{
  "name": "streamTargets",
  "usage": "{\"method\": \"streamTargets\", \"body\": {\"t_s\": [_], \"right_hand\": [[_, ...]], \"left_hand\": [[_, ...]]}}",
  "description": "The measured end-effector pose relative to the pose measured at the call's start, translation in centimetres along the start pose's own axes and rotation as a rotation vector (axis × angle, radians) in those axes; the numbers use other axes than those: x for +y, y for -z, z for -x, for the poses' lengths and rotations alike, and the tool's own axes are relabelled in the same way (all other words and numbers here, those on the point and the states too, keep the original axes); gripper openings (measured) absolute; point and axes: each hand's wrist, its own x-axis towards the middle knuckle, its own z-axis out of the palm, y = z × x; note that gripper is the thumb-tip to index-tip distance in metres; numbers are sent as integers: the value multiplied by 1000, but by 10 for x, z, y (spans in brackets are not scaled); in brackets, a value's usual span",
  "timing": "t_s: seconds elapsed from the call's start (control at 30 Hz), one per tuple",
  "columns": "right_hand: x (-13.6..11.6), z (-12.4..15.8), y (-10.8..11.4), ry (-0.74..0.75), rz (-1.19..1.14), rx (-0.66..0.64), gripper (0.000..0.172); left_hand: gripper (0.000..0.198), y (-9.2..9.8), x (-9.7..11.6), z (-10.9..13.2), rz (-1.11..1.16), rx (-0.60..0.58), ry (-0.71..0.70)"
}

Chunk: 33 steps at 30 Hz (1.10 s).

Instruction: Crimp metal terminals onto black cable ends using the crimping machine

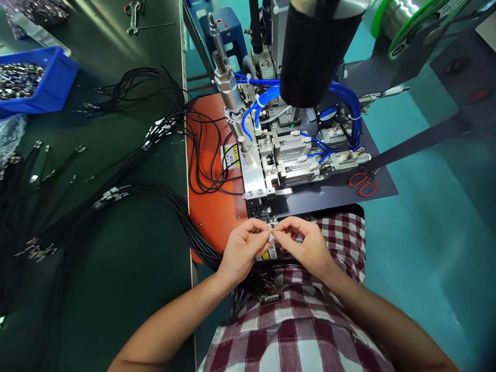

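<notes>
My left hand and my right hand meet in front of the machine, each with thumb and forefinger pinched. Between the fingertips shows a thin yellowish piece, like a wire end; it is too small to make out fully. Just beyond the fingers sits the machine's front block. A label with yellow and black marks is partly covered by the hands. Below them, a bundle of dark cables with bare wire ends lies at the lap.
Black cables with metal connectors run over the dark green table and orange plate. A blue bin holds small metal parts. Red-handled scissors, a wire spool and a black cylinder surround the machine.
</notes>
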Motion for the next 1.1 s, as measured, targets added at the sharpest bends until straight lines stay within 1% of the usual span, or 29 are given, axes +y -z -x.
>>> {"method": "streamTargets", "body": {"t_s": [0.1, 0.2, 0.27, 0.37, 0.4, 0.47, 0.57, 0.7, 0.8, 0.87, 0.93, 1.1], "right_hand": [[3, 2, -2, 61, 26, 22, 4], [6, 5, -5, 158, 99, 52, 8], [8, 7, -7, 280, 226, 112, 10], [7, 9, -8, 502, 481, 188, 11], [7, 9, -8, 551, 542, 193, 11], [5, 10, -7, 580, 587, 178, 12], [4, 9, -6, 493, 494, 153, 13], [6, 7, -5, 281, 252, 99, 11], [7, 6, -1, 119, 92, 18, 9], [5, 4, 3, 45, 21, -12, 8], [2, 1, 5, 8, -9, -14, 9], [-2, -2, 7, 0, 10, -28, 9]], "left_hand": [[20, 0, -1, 0, -2, -2, 10], [19, 0, -1, 0, 8, -3, 18], [18, -1, -1, 0, 30, -8, 20], [17, -2, 0, 0, 58, -6, 20], [17, -2, 1, 0, 60, -1, 19], [17, -2, 1, 0, 52, 1, 18], [19, -2, 1, 0, 24, -3, 25], [20, -1, 0, 0, -8, -1, 35], [21, -2, 1, 0, -13, 4, 36], [22, -2, 1, 0, -12, 5, 39], [23, -3, 2, 0, -11, 7, 44], [25, -3, 3, 0, -15, 9, 46]]}}
